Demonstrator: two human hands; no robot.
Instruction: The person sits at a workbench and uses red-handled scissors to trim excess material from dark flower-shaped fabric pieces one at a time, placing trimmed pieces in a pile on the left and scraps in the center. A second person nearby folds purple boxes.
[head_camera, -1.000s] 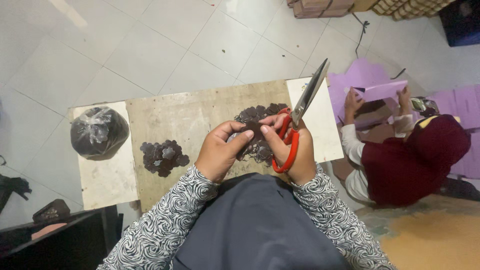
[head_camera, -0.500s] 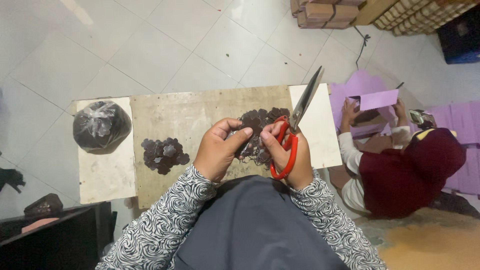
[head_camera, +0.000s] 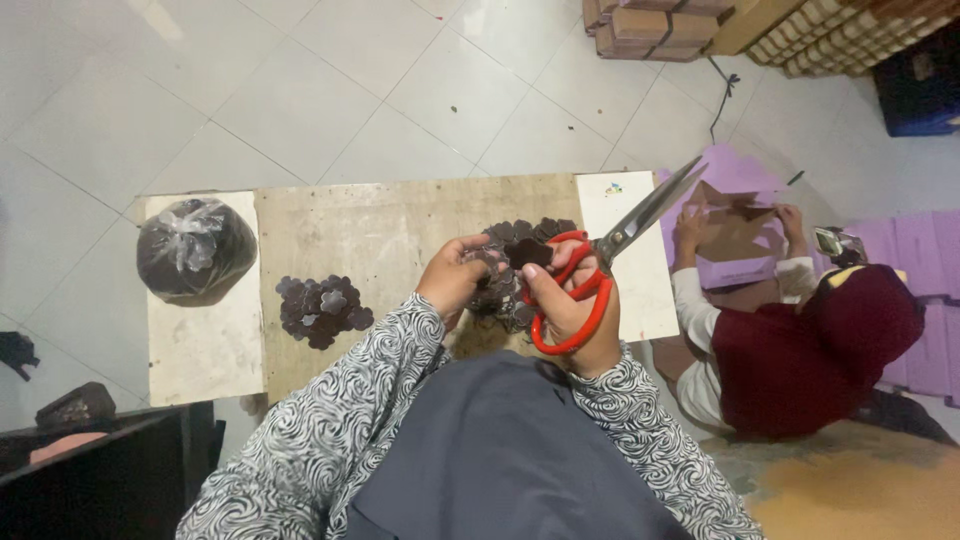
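Note:
My right hand (head_camera: 568, 305) grips red-handled scissors (head_camera: 598, 272) whose steel blades point up and to the right, slightly apart. Its thumb and fingers also pinch a small dark flower-shaped piece (head_camera: 527, 251). My left hand (head_camera: 455, 277) holds several more dark pieces next to it, above a heap of the same dark cut-outs (head_camera: 505, 290) on the low wooden table (head_camera: 385, 230). A second, smaller heap of dark pieces (head_camera: 322, 309) lies to the left of my hands.
A clear plastic bag of dark pieces (head_camera: 193, 248) sits on the table's white left end. A person in a dark red top (head_camera: 800, 350) sits on the floor at right folding a purple box (head_camera: 735, 245). Stacked boxes (head_camera: 660, 25) stand at the back.
The scissors have tilted lower, towards the right. The person at right has brought the purple box down in front of them. The view has shifted slightly.

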